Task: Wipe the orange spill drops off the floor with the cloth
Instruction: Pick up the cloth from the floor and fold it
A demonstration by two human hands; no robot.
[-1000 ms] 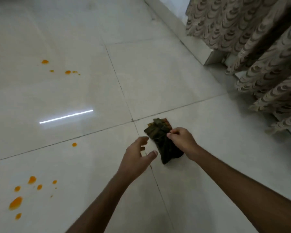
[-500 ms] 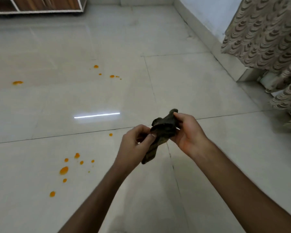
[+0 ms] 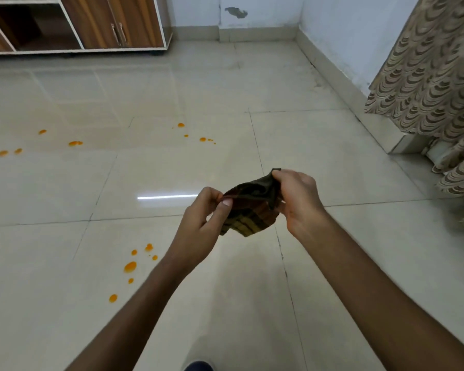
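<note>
A dark checked cloth (image 3: 249,210) with brown and yellow stripes hangs in the air between both hands, above the pale tiled floor. My left hand (image 3: 201,223) pinches its left edge and my right hand (image 3: 298,199) grips its upper right corner. Orange spill drops (image 3: 130,266) lie in a cluster on the floor to the lower left of my left hand. A second cluster of orange drops (image 3: 202,139) sits farther away at centre. More orange drops (image 3: 75,143) are spread at the far left.
A wooden cabinet (image 3: 110,22) with white trim stands at the back left. A patterned curtain (image 3: 434,89) hangs at the right over a low white ledge (image 3: 397,145). The white wall and skirting (image 3: 257,33) close off the back. A dark shoe tip (image 3: 198,366) shows at the bottom edge.
The cloth was lifted off the floor by my right hand, my left hand took hold too, and both now spread it apart. The view has tilted up, showing the cabinet and wall.
</note>
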